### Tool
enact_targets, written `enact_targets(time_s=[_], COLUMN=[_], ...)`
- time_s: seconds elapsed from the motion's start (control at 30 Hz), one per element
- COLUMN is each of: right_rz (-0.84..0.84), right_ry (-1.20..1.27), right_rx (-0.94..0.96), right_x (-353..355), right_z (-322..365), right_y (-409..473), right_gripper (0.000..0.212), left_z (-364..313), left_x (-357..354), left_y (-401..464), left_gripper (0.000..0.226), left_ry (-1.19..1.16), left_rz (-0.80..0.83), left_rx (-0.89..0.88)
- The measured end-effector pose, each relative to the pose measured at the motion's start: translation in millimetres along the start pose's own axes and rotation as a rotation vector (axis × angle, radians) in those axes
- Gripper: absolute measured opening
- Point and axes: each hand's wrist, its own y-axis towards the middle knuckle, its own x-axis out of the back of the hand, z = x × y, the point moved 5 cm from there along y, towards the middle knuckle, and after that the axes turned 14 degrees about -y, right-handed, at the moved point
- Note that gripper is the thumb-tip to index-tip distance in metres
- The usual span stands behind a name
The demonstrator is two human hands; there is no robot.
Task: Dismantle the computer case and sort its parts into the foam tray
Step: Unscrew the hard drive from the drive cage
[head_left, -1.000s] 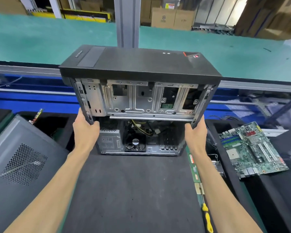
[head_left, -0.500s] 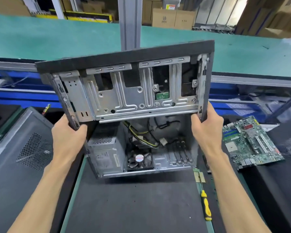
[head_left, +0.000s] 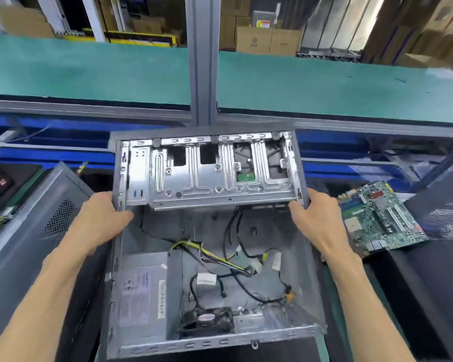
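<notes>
The open computer case lies in front of me with its open side facing up. Its metal drive cage is at the far end. Inside I see the grey power supply, a small black fan and loose black and yellow cables. My left hand grips the case's left wall near the far end. My right hand grips the right wall opposite it. A green motherboard lies on black foam to the right.
A grey perforated side panel leans at the left. Black foam compartments sit at the far left. Beyond the case run a blue rail, a grey upright post and a green belt. Cardboard boxes stand at the back.
Both hands have tipped the case back and down. Its front bezel has swung away from me, and the interior now faces up with the power supply nearest me.
</notes>
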Motion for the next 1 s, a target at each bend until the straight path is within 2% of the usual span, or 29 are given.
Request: enact_targets(time_s=[0.13, 0.27, 0.4, 0.53, 0.67, 0.8, 0.9, 0.97, 1.0], right_rz=[0.109, 0.194, 0.262, 0.317, 0.337, 0.327, 0.342, 0.430, 0.487], right_ry=[-0.003, -0.026, -0.016, -0.001, -0.003, -0.038, -0.033, 0.008, 0.047], right_rx=[-0.087, -0.179, -0.228, -0.272, -0.304, -0.292, -0.281, -0.241, -0.221], right_x=[-28.2, -41.4, -52.9, -67.2, -79.8, -88.6, -91.0, -92.5, -92.2], right_z=[-9.6, -18.6, -22.5, -20.9, -17.4, -17.0, -22.6, -25.9, -28.2], right_y=[-11.3, -12.9, -8.9, -3.1, 0.0, 0.7, 3.2, 4.3, 3.4], right_gripper=[0.038, 0.031, 0.027, 0.022, 0.026, 0.021, 0.023, 0.028, 0.025], left_z=[13.1, 18.1, 17.3, 21.2, 31.0, 37.1, 36.6, 32.0, 26.8], left_x=[-12.8, -28.6, -44.3, -50.3, -55.5, -62.1, -61.1, -58.0, -56.8], left_y=[17.6, 38.4, 50.4, 57.9, 62.3, 68.1, 65.1, 61.7, 60.7], left_gripper=[0.017, 0.016, 0.011, 0.023, 0.013, 0.019, 0.014, 0.016, 0.029], left_ry=[0.106, 0.126, 0.078, 0.074, 0.069, 0.082, 0.100, 0.114, 0.115], left_rz=[0.099, 0.186, 0.221, 0.211, 0.218, 0.213, 0.202, 0.225, 0.248], left_rx=[0.065, 0.113, 0.164, 0.195, 0.216, 0.213, 0.216, 0.218, 0.219])
